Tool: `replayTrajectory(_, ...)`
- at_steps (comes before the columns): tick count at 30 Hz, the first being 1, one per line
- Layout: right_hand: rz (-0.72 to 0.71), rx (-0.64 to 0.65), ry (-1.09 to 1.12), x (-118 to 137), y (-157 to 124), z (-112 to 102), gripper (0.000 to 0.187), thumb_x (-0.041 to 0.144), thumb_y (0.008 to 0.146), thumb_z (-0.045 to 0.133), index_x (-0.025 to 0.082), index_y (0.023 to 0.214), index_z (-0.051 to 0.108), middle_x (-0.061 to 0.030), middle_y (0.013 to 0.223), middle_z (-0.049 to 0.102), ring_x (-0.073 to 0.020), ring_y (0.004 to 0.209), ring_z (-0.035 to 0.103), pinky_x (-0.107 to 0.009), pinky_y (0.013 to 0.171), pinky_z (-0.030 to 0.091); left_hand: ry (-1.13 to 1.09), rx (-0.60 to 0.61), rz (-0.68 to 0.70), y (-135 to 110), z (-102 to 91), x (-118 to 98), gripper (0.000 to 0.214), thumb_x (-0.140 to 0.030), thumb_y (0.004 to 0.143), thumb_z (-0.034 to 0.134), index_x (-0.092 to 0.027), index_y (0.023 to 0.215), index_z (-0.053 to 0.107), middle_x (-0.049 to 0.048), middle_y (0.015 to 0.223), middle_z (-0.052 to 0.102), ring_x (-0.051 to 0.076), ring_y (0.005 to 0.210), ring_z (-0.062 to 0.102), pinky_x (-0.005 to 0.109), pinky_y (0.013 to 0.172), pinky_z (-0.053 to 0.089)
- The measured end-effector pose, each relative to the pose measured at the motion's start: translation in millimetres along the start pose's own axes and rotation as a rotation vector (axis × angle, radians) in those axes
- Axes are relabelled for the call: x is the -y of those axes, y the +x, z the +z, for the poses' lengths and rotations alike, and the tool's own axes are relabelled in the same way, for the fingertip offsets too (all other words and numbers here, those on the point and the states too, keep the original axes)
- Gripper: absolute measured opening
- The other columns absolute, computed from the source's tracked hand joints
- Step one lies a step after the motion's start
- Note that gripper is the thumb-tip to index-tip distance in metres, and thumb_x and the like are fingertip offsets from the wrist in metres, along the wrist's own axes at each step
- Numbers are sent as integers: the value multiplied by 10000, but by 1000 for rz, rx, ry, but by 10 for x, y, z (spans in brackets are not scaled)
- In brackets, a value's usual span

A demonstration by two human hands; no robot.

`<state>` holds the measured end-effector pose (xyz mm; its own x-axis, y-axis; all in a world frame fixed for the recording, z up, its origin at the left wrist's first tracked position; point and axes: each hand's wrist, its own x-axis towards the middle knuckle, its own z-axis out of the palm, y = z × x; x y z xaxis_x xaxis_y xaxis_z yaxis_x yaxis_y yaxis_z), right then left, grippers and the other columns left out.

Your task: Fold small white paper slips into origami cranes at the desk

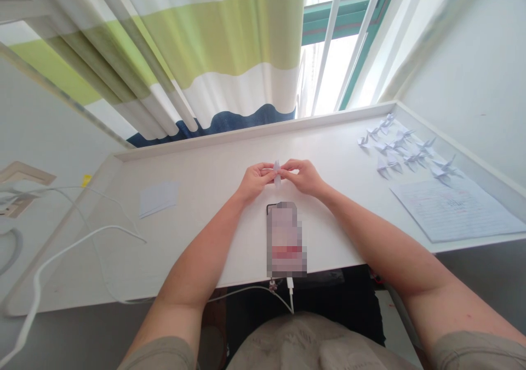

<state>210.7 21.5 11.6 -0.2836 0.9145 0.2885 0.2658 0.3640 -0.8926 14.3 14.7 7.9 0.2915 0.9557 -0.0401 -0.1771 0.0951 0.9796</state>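
Note:
Between my two hands, above the middle of the white desk (205,205), a small piece of folded white paper (277,179) stands upright. My left hand (257,181) pinches it from the left side, thumb and fingertips together. From the right, my right hand (303,175) grips the same folded paper with thumb and forefinger. Its narrow, pointed shape shows, but the fingers cover part of the folds. Just below my hands lies a phone (285,238) with a blurred-out screen.
Several folded paper cranes (405,145) stand at the back right. Nearer lies a written sheet (456,208). Blank paper squares (159,197) lie at the left. A white cable (82,244) trails over the left side, and a charging plug (290,285) meets the phone. A raised ledge (255,131) edges the back.

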Motion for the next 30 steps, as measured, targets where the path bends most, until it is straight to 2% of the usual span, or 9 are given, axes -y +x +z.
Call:
replayTrajectory(3, 48, 105, -45, -42, -8, -47, 373, 588, 880, 731, 217, 894, 766, -66, 931, 789, -254, 912, 714, -447, 925, 551, 13, -13, -25, -6, -6, 15, 509, -451, 705, 983, -133, 1009, 728, 121, 919, 836, 263, 884, 808, 456, 946, 597)
replayTrajectory(5, 33, 246, -66, -89, -29, -90, 436, 551, 817, 802, 209, 1079, 737, -85, 1069, 769, -278, 1005, 707, -467, 953, 550, 7, -26, -38, -6, -4, 29, 512, -444, 702, 986, -140, 1009, 712, 127, 931, 837, 271, 897, 811, 457, 944, 598)
replayTrajectory(9, -60, 399, -252, -136, -100, -131, 985, 549, 586, 974, 259, 1431, 559, -136, 1338, 647, -398, 1304, 588, -579, 1100, 489, -29, -54, -22, 2, -4, 43, 525, -433, 694, 991, -157, 1013, 679, 138, 988, 840, 301, 999, 809, 461, 974, 590)
replayTrajectory(12, -85, 431, -289, -120, -126, -121, 1141, 559, 515, 1004, 262, 1494, 500, -150, 1410, 598, -427, 1363, 547, -607, 1149, 446, -35, -61, -22, 4, -1, 41, 543, -435, 684, 995, -160, 1016, 664, 132, 973, 840, 299, 991, 808, 463, 974, 587)
replayTrajectory(15, -40, 361, -120, -96, -94, -113, 817, 611, 713, 884, 254, 1392, 603, -128, 1356, 665, -361, 1299, 613, -551, 1120, 479, -38, -72, -1, -1, 18, 35, 572, -471, 674, 996, -170, 1004, 639, 116, 951, 839, 271, 949, 807, 440, 957, 582)
replayTrajectory(18, 30, 239, 102, -79, -35, -104, 471, 628, 909, 685, 218, 1135, 739, -93, 1146, 769, -279, 1105, 714, -473, 1036, 536, -15, -58, -8, -5, 45, 25, 593, -516, 648, 996, -177, 963, 626, 81, 877, 826, 235, 856, 798, 391, 893, 581)
replayTrajectory(21, 30, 111, 188, -62, -1, -78, 441, 639, 884, 712, 209, 947, 787, -70, 976, 796, -251, 976, 739, -415, 930, 569, 7, -60, 0, -3, 71, 26, 580, -536, 650, 987, -181, 945, 635, 38, 844, 795, 215, 814, 791, 344, 831, 573)
replayTrajectory(25, 53, 50, 217, -51, -1, -22, 443, 655, 833, 765, 218, 896, 808, -68, 929, 815, -235, 907, 751, -401, 882, 584, 90, -193, 91, -2, 98, 51, 470, -491, 709, 957, -187, 861, 632, 14, 835, 757, 202, 783, 776, 326, 799, 564)
replayTrajectory(30, 108, -64, 248, -76, -2, 36, 500, 687, 736, 844, 207, 856, 770, -68, 847, 798, -225, 802, 730, -412, 826, 599, 245, -238, 174, -24, 131, 45, 224, -388, 807, 867, -183, 870, 802, 64, 909, 802, 223, 927, 742, 361, 941, 555)
